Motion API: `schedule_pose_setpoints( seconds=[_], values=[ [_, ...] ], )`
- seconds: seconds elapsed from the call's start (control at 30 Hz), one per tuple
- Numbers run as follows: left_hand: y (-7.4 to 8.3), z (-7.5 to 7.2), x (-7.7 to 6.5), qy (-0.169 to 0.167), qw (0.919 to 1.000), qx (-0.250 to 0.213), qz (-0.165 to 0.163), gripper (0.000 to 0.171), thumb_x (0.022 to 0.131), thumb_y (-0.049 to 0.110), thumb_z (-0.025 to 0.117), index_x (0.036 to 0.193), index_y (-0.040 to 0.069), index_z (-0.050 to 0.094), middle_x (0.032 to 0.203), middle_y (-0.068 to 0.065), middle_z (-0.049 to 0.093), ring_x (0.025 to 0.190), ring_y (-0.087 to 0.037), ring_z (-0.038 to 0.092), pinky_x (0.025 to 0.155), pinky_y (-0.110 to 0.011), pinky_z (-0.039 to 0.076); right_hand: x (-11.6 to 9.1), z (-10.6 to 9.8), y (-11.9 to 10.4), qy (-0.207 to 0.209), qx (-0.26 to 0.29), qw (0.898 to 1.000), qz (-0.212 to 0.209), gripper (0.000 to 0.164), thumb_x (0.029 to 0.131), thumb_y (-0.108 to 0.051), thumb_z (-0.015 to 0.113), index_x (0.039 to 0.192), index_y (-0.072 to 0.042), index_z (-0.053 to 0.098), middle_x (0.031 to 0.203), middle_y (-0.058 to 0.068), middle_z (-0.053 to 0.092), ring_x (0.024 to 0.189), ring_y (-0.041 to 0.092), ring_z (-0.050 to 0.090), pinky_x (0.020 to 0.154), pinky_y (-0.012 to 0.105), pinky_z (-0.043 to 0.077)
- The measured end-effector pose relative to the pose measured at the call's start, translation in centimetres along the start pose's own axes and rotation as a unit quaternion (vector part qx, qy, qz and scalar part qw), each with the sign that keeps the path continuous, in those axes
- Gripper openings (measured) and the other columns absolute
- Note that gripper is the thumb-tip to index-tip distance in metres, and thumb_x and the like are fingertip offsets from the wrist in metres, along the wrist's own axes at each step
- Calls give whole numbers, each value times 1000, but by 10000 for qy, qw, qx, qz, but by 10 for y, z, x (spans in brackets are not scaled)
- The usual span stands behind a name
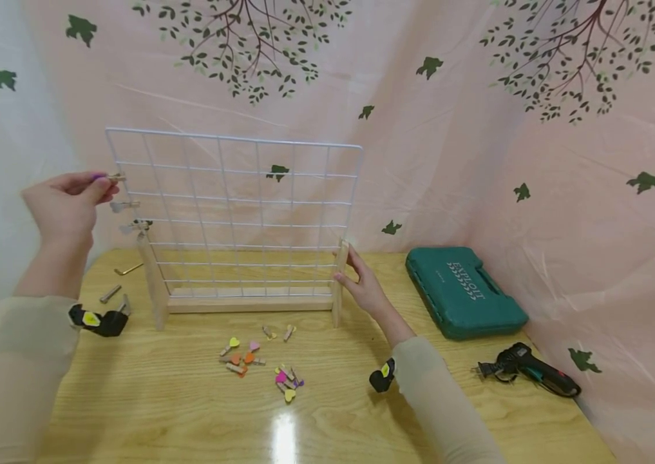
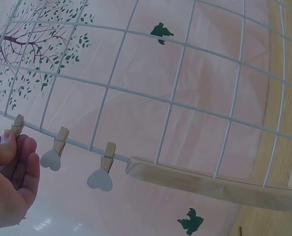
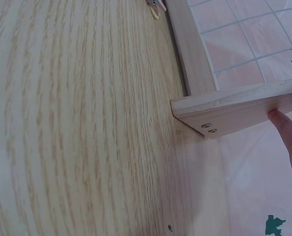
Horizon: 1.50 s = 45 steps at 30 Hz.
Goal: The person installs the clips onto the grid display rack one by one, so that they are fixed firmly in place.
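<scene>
A white wire grid panel [image 1: 234, 138] stands upright in a wooden frame. At its left edge my left hand [image 1: 69, 203] pinches a small wooden clothespin [image 2: 18, 124], whose tip meets the edge wire. A bit of purple shows between thumb and finger. Below it on the same edge, one clothespin with a pale heart [image 2: 51, 158] and another like it [image 2: 100, 178] are clipped. My right hand [image 1: 369, 291] grips the frame's right wooden post [image 1: 337, 306], thumb on the near side. The right wrist view shows the thumb against the post's outer face, with two screws lower down.
Several clothespins with coloured hearts [image 1: 248, 357] lie loose on the table before the frame. A bolt [image 1: 110, 294] and a hex key [image 1: 129, 269] lie at the left. A green tool case [image 1: 460, 293] and a black glue gun [image 1: 547, 377] are on the right.
</scene>
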<state>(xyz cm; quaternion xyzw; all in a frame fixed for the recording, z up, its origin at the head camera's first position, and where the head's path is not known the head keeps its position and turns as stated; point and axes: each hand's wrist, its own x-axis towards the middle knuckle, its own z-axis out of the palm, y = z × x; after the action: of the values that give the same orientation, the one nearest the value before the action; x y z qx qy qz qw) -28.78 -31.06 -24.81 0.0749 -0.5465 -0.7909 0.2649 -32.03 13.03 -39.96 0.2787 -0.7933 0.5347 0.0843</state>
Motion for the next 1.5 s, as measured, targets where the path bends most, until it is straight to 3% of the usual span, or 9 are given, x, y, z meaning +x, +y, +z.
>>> schedule_pose_setpoints(
  seconds=[0.2, 0.6, 0.8, 0.9, 1.0, 1.13, 1.2, 1.27, 1.5],
  values=[
    [-1, 0, -1, -115, 9988, 430, 185, 24, 65, 14, 75, 87, 8, 70, 73, 5, 68, 66, -6, 65, 73, -11, 46, 0, -1, 1, -28, -90, 9999, -43, 67, 87, -4, 54, 143, -10, 17, 134, 16, 42, 128, 28, 32, 103, 50, 22],
    [-3, 1, 0, -211, 9959, 869, 161, 27, 64, 20, 75, 88, 11, 71, 71, 9, 67, 66, -3, 64, 95, -18, 35, -3, -3, 2, -96, -95, 9999, -36, 66, 87, -5, 53, 142, -11, 19, 134, 14, 42, 127, 28, 33, 102, 48, 25],
    [-5, 0, -2, -349, 9921, 1186, 210, 32, 63, 22, 75, 93, 11, 70, 73, 11, 67, 69, -1, 63, 79, -10, 43, -3, -3, 1, -125, -130, 9998, -8, 65, 88, -5, 53, 143, -12, 18, 135, 13, 42, 127, 28, 33, 102, 50, 25],
    [-4, -1, -8, -385, 9865, 1566, 299, 44, 66, 23, 75, 108, 15, 64, 88, 13, 66, 80, 1, 60, 75, -7, 42, -2, -4, 2, -133, -106, 9999, 0, 65, 88, -5, 53, 143, -11, 17, 135, 16, 41, 127, 29, 32, 102, 50, 24],
    [-9, 0, -22, -104, 9641, 2507, 873, 51, 71, 28, 71, 119, 20, 56, 105, 13, 59, 91, 2, 50, 77, -7, 39, -1, -3, 3, -119, -31, 9999, -47, 66, 87, -4, 53, 142, -9, 17, 134, 21, 40, 125, 30, 34, 101, 49, 26],
    [-33, -1, -50, 210, 9097, 3706, 1859, 45, 75, 30, 69, 116, 18, 57, 104, 10, 56, 88, 5, 45, 72, -12, 36, 0, -3, 5, -111, -22, 9999, -115, 66, 87, -4, 53, 142, -8, 17, 133, 22, 40, 124, 30, 36, 102, 49, 26],
    [-51, -4, -65, -171, 8880, 4102, 2070, 43, 76, 30, 69, 115, 14, 58, 100, 5, 58, 83, 3, 46, 67, -11, 36, 0, -2, 5, -114, -48, 9998, -124, 66, 87, -4, 53, 142, -9, 17, 133, 21, 40, 124, 30, 36, 102, 49, 25],
    [-73, -8, -78, -820, 8654, 4469, 2111, 44, 77, 31, 68, 114, 11, 58, 99, -1, 59, 82, -2, 48, 64, -11, 36, -1, -3, 4, -105, -57, 9999, -92, 66, 87, -5, 53, 143, -9, 17, 134, 20, 40, 124, 30, 36, 102, 49, 26],
    [-153, -22, -105, -3051, 7899, 5065, 1624, 42, 77, 27, 68, 113, 8, 58, 95, -8, 61, 87, -22, 54, 67, -31, 45, 0, -3, 2, -99, 20, 9999, -105, 66, 87, -3, 53, 142, -9, 17, 134, 22, 39, 124, 31, 35, 91, 48, 39]
  ],
)
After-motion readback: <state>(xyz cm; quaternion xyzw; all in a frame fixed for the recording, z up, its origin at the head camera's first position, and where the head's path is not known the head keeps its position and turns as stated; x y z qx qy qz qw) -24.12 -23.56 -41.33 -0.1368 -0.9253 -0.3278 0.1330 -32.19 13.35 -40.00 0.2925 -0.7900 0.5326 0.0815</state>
